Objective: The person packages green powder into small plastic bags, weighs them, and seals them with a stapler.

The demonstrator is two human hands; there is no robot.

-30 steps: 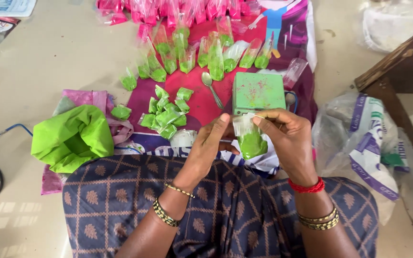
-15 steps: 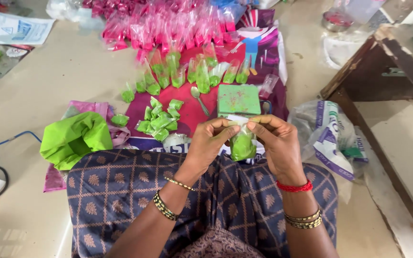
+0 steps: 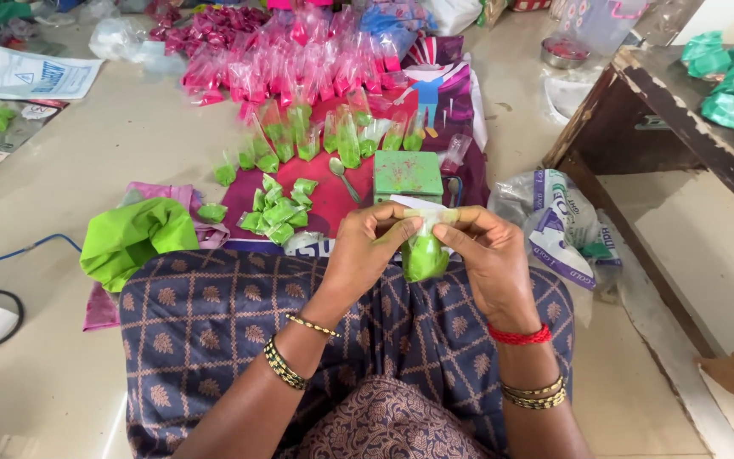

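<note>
Over the lap, above a patterned blue skirt (image 3: 214,314), both hands meet on one small clear packet (image 3: 425,253) with green powder in its bottom. The left hand (image 3: 367,255) pinches the packet's top edge from one side, thumb and fingers pressed narrow; the right hand (image 3: 490,259) grips the same edge from the other side, fingers closed on the plastic. The top looks folded flat between them, so the step in hand appears to be closing the filled packet. The next move would likely call for a firm, even fold or twist, with the packet kept upright so no powder spills.

Just beyond the hands sits a small green box (image 3: 408,174), with a metal spoon (image 3: 343,177) lying beside it on a red-and-purple cloth (image 3: 333,200). A loose cluster of finished green packets (image 3: 278,208) lies on that cloth, and a big green bag (image 3: 133,238) slumps on the floor next to the left knee. Farther off stands a row of taller green packets (image 3: 333,136), then a heap of pink packets (image 3: 299,64). A wooden bench (image 3: 639,93) stands off to the right.
</note>
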